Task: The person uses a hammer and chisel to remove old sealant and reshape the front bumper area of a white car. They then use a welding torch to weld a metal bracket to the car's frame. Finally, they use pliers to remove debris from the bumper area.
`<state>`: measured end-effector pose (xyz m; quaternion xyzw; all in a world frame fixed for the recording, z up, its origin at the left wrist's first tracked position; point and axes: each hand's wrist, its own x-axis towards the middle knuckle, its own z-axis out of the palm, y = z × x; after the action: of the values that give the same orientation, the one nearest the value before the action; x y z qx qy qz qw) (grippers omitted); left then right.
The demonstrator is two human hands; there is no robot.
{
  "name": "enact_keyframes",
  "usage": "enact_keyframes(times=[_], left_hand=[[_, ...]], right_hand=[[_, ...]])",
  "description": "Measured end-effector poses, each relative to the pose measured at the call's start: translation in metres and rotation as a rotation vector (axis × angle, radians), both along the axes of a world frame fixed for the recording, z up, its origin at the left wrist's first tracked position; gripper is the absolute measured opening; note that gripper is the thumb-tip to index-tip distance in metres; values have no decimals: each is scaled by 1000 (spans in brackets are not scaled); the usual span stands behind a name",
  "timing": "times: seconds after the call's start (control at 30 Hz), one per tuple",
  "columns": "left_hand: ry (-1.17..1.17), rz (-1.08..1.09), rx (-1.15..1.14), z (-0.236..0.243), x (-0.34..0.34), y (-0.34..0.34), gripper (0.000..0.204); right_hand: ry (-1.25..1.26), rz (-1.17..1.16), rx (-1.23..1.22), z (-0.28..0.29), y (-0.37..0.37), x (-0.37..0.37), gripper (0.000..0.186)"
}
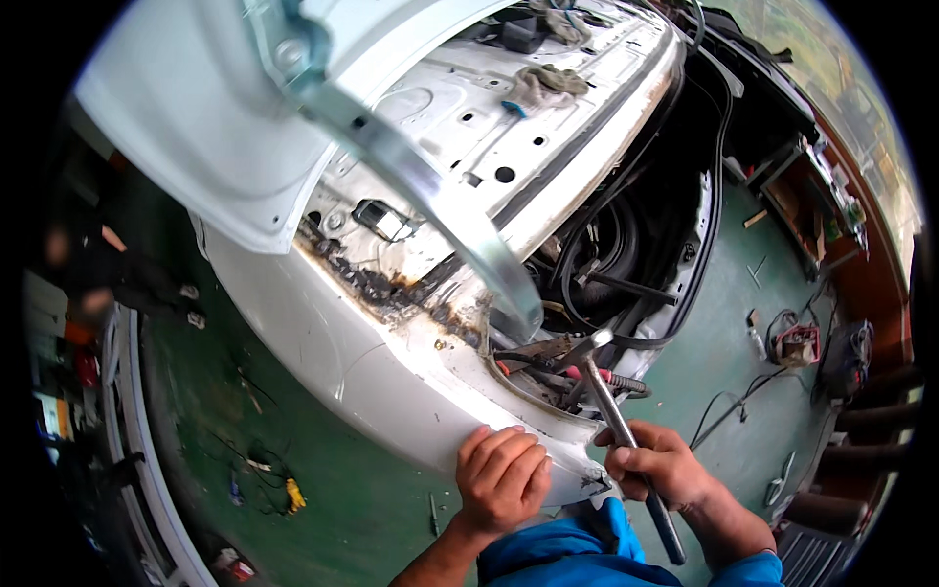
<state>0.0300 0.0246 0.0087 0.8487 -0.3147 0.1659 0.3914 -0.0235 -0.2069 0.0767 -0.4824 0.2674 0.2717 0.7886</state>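
Observation:
In my right hand [657, 464] is a metal hammer [614, 416], gripped around the handle. Its head points away from me, beside the opening at the corner of a white car body [337, 357]. My left hand [504, 479] is closed, with bent fingers against the panel's near edge; whatever lies inside its curl is hidden. Rusty, dark, scorched-looking metal [391, 289] runs along the seam beyond. Cables and a red-and-black hose [621, 380] lie in the opening near the hammer head.
A raised white lid [205, 127] with a shiny hinge arm [421, 186] hangs over the body. Work gloves [543, 88] lie on the white metal inside. Cables and a yellow connector [294, 497] are on the green floor. Another person [117, 259] is at far left; a bench stands right.

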Motion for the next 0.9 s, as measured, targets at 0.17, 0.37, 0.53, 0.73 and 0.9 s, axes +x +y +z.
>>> enact_keyframes(times=[0.17, 0.37, 0.53, 0.73, 0.9], left_hand=[[-48, -7, 90, 3, 1, -5, 9], [-31, -15, 83, 4, -1, -6, 10], [-54, 9, 55, 11, 5, 8, 12], [-85, -99, 125, 11, 31, 30, 15], [-66, -342, 61, 11, 53, 48, 15]], right_hand=[[-164, -24, -298, -17, 20, -5, 34], [-175, -111, -57, -15, 39, -4, 69], [-189, -128, 41, -22, 50, 4, 72], [-180, -160, -37, -16, 67, 7, 73], [-147, -324, -110, -6, 95, 5, 73]])
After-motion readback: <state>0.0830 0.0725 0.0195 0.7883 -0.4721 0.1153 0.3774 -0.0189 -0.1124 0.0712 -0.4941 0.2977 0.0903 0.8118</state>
